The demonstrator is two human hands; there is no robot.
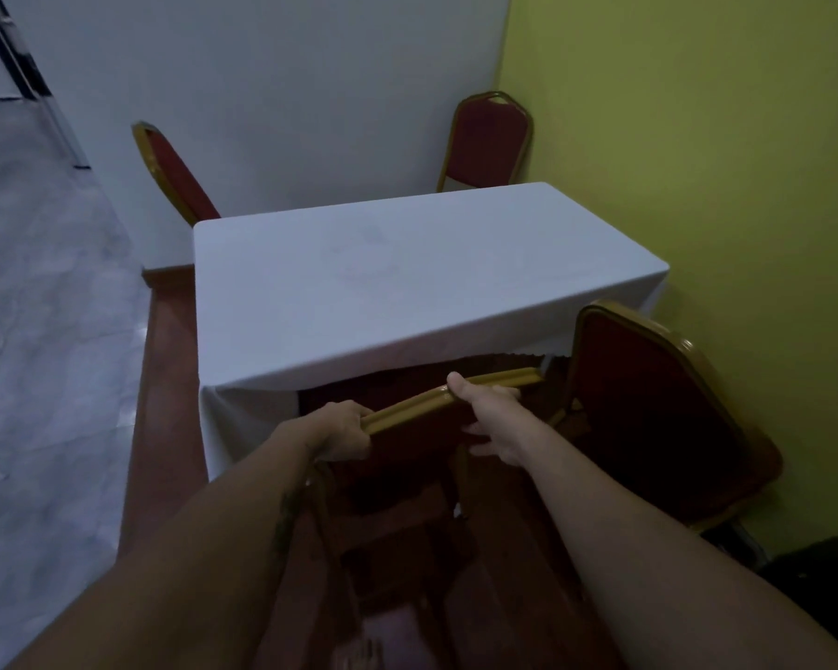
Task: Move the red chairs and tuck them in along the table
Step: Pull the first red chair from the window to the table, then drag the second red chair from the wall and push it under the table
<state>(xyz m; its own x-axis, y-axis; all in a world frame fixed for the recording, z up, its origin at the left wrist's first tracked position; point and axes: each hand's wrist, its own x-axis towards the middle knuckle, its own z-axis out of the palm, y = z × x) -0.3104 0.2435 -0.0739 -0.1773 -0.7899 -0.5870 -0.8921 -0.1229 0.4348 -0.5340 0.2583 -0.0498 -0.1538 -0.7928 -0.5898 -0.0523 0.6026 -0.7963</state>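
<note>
A table (407,282) draped in a white cloth fills the middle. At its near edge stands a red chair with a gold frame (422,403), its seat under the cloth. My left hand (344,427) grips the left end of its top rail, and my right hand (489,418) grips the rail further right. A second red chair (649,408) stands to the right, angled and pulled back from the table. On the far side are two more red chairs, one at the left (180,176) and one at the right (489,142).
A yellow-green wall (697,137) runs close along the table's right end. A white wall (286,89) stands behind the far chairs. The table sits on a red-brown floor strip (165,379); pale marbled floor (44,331) spreads to the left.
</note>
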